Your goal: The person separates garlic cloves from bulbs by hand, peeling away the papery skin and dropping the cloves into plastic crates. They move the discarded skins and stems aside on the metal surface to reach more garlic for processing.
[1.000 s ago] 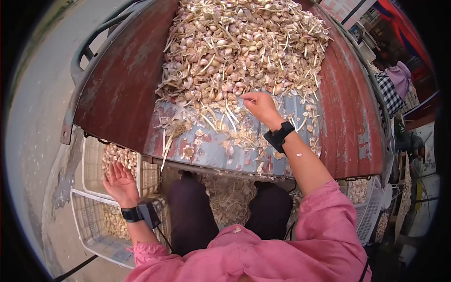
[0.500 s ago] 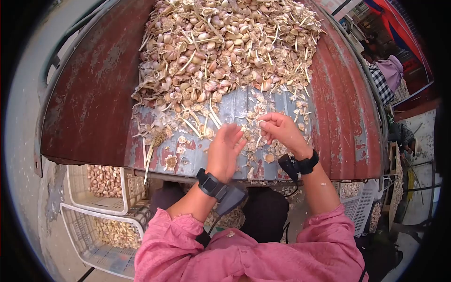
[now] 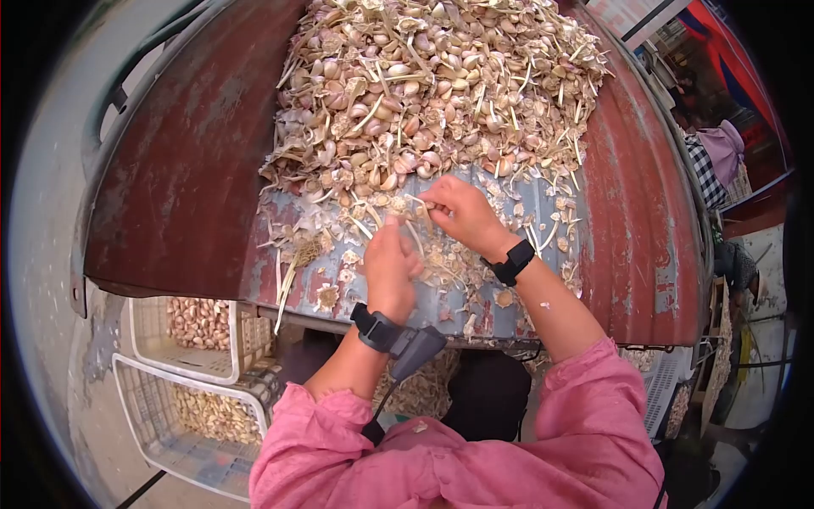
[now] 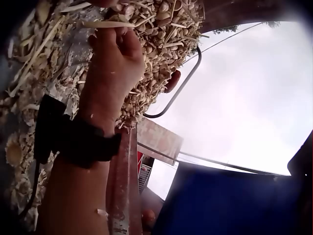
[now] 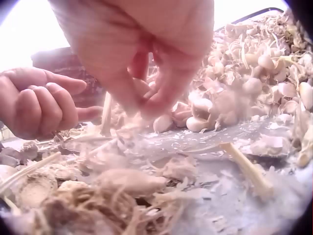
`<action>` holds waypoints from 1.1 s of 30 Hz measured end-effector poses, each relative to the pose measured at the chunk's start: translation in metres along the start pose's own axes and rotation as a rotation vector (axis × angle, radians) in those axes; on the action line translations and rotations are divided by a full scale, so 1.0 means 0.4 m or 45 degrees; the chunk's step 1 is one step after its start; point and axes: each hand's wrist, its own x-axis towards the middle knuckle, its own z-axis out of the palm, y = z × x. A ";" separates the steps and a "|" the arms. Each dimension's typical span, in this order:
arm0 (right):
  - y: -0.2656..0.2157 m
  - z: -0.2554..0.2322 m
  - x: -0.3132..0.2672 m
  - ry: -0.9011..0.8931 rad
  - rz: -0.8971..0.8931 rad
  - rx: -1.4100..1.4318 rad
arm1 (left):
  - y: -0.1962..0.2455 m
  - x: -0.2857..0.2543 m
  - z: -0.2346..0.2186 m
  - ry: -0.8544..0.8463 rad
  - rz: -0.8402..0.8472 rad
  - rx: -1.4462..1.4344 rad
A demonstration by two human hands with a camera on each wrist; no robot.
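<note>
My right hand point(image 3: 466, 218) pinches a thin pale garlic stem point(image 3: 418, 200) above the metal sheet, just in front of the garlic heap point(image 3: 424, 93). The left wrist view also catches the right hand point(image 4: 110, 71) at that stem point(image 4: 107, 24). Close on its left is my left hand point(image 3: 392, 271), slightly blurred, the two hands apart. In the right wrist view the left hand point(image 5: 39, 110) has some fingers loosely curled and two stretched out, nothing seen gripped; the right hand's fingertips point(image 5: 151, 105) are bunched together, what lies between them partly hidden.
Loose skins and stems point(image 3: 297, 254) lie on the sheet's near part. Worn red side panels point(image 3: 182, 161) rise at both sides. Two plastic crates point(image 3: 170, 458) with cloves stand low at the left, another crate point(image 3: 660, 394) at the right. Someone in a checked garment point(image 3: 705, 170) is at the far right.
My left hand came from above the crates to the sheet, beside the right. The right drew back toward me, then moved forward and left to the heap's edge, where it now pinches a stem.
</note>
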 end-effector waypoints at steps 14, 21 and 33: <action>-0.148 -0.121 -0.195 0.219 0.502 1.141 | -0.047 -0.061 0.077 -0.389 -0.096 0.397; -0.122 -0.131 -0.198 0.148 0.539 0.933 | -0.070 -0.050 0.074 -0.506 0.004 0.553; -0.225 -0.137 -0.154 0.647 0.543 1.085 | -0.081 -0.038 0.078 -0.294 -0.094 -0.119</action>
